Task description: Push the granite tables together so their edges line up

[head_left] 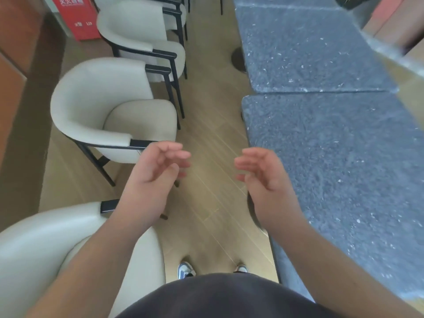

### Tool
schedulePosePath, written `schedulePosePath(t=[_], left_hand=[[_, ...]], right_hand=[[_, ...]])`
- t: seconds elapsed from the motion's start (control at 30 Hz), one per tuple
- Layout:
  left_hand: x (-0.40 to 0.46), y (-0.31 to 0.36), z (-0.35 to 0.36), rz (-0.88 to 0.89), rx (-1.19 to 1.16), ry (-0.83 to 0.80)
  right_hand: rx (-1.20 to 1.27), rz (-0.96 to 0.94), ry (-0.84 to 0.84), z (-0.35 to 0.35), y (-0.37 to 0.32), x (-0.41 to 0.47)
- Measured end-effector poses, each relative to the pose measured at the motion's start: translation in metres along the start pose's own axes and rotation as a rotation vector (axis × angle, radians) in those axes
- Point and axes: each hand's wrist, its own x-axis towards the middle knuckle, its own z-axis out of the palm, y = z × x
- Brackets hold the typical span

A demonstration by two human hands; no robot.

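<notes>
Two dark speckled granite tables stand in a row on my right. The near table (339, 171) butts against the far table (307, 53) along a thin seam. At the seam the near table's left edge sits slightly left of the far one's. A third slab lies behind them at the top. My left hand (158, 173) and my right hand (263, 173) hover over the wooden floor, palms facing each other, fingers loosely curled and apart, holding nothing. My right hand is just left of the near table's left edge, not touching it.
Cream armchairs with black frames line the left side: one (46, 249) by my left arm, another (98, 111) ahead, more behind. A red box (75, 17) stands at top left. A round table base (238, 58) shows under the far table. My shoes (185, 270) are on the floor aisle.
</notes>
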Motion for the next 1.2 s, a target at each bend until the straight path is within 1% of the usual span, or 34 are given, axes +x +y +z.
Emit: schedulePosePath(t=[0.27, 0.5, 0.67, 0.77, 0.83, 1.07, 1.2], left_hand=[[0.081, 0.003, 0.006, 0.022, 0.004, -0.165], [0.197, 0.000, 0.046, 0.026, 0.034, -0.249], [0.287, 0.002, 0.086, -0.031, 0.043, -0.281], [0.336, 0.005, 0.110, -0.053, 0.061, -0.273], [0.362, 0.004, 0.127, -0.098, 0.064, -0.279], [0.436, -0.011, 0.175, -0.177, 0.118, -0.460], [0.485, -0.020, 0.199, -0.199, 0.124, -0.596]], right_hand=[[0.027, 0.003, 0.167, 0.002, 0.001, 0.042], [0.071, 0.005, 0.273, -0.029, 0.019, 0.141], [0.114, 0.053, 0.243, -0.054, 0.025, 0.233], [0.113, 0.066, 0.246, -0.068, 0.026, 0.275], [0.127, 0.098, 0.252, -0.078, 0.030, 0.297], [0.159, 0.177, 0.424, -0.105, 0.051, 0.334], [0.166, 0.220, 0.574, -0.111, 0.057, 0.362]])
